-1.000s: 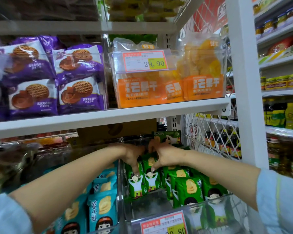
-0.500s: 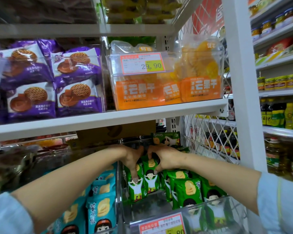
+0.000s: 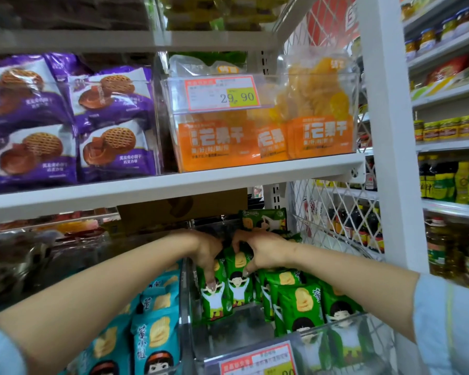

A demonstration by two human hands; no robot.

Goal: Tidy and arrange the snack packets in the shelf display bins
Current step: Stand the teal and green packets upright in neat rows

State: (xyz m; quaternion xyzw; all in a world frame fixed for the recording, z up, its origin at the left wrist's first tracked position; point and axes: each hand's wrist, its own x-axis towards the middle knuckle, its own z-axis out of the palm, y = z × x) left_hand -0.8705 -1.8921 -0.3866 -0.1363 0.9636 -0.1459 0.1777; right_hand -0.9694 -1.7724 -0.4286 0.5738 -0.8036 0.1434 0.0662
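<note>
At 6 o'clock there is a clear bin (image 3: 344,322) on the lower shelf. It holds green snack packets with a cartoon kid on the front. Both arms reach into it.

The left hand (image 3: 206,255) grips the top of the first green packet (image 3: 214,303). Its fingers point down over the front of the packet. The right hand (image 3: 263,253) grips the top of the second green packet (image 3: 239,286), with its fingers curled over the top edge. These two packets stand up side by side and touch each other, on the left side of the bin.

At 5 o'clock, more green packets (image 3: 299,304) stand in a row in the same bin, one behind the other. One more green packet (image 3: 264,219) lies sideways at the back, above the hands. A red and yellow price tag (image 3: 257,361) sits on the front of the bin.

At 7 o'clock, just past the bin's left wall, blue packets (image 3: 155,334) are packed close together.

On the white shelf (image 3: 173,185) above, at 12 o'clock, there is another clear bin (image 3: 356,85). It holds orange packets (image 3: 214,142) of yellow dried fruit, and it has a price tag (image 3: 222,93) that says 29.90. At 9 o'clock, purple cookie packets (image 3: 111,147) are stacked two high.

At 3 o'clock, bottles and jars (image 3: 444,128) fill the next shelves.
</note>
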